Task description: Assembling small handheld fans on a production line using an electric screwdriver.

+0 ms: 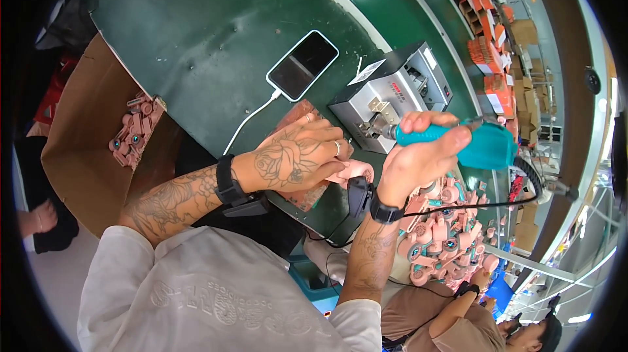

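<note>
My right hand (422, 159) is wrapped round a teal electric screwdriver (487, 146), held sideways with its nose toward the grey metal screw feeder (383, 93). The driver's tip is at the feeder's front outlet; whether it touches a screw is too small to tell. My left hand (304, 152) is closed on a pink plastic housing (356, 170) with a rounded end, partly covered by my fingers. Beneath that hand lies a worn reddish-brown board (304, 203). Dark bands circle both my wrists.
A phone (303, 65) on a white cable lies on the green table (203, 31). At left stands a cardboard box (82, 129) holding pink parts. Several pink and teal housings (451, 234) are heaped at right, near another person (451, 316). A black cord crosses above the heap.
</note>
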### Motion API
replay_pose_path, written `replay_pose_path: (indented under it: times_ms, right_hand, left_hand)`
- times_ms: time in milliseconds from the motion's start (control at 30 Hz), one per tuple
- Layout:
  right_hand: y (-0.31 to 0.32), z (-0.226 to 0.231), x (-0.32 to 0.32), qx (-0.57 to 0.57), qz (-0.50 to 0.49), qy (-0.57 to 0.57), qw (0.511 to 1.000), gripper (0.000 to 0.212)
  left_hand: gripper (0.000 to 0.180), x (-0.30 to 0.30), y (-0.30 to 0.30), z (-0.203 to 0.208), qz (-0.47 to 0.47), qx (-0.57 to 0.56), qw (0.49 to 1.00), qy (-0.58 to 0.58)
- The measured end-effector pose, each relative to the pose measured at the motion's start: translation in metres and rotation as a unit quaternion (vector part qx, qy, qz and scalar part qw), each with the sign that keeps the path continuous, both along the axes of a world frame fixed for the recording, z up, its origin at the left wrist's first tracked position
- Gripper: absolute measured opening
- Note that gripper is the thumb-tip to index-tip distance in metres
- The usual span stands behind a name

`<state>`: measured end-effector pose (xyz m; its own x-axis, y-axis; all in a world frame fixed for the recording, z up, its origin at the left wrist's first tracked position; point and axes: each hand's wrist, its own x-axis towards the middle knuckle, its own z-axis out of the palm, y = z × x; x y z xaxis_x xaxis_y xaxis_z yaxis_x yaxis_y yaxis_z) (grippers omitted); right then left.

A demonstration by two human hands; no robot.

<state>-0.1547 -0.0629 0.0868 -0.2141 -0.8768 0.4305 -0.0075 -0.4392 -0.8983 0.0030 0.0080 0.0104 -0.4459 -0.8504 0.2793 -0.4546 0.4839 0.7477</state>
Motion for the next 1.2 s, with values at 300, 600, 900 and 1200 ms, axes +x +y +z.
replay_pose_path:
  times_ms: [300, 600, 900, 1200]
  right_hand:
    - [-0.005, -0.016, 0.002, -0.003, 0.012, -0.003, 1.0, 0.065]
    - [0.064, -0.004, -0.024, 0.025, 0.098, -0.037, 0.994, 0.067]
    - [0.075, -0.022, -0.025, 0.032, 0.088, -0.021, 0.995, 0.067]
    - [0.076, -0.036, -0.021, 0.032, 0.155, -0.177, 0.971, 0.036]
  left_hand:
    - [0.013, -0.004, 0.002, -0.009, 0.034, -0.067, 0.996, 0.052]
    - [0.012, -0.003, -0.003, -0.007, 0.02, -0.053, 0.997, 0.053]
    - [0.015, -0.006, 0.001, -0.011, 0.028, -0.031, 0.997, 0.057]
    - [0.02, -0.003, 0.0, -0.008, 0.051, -0.053, 0.997, 0.029]
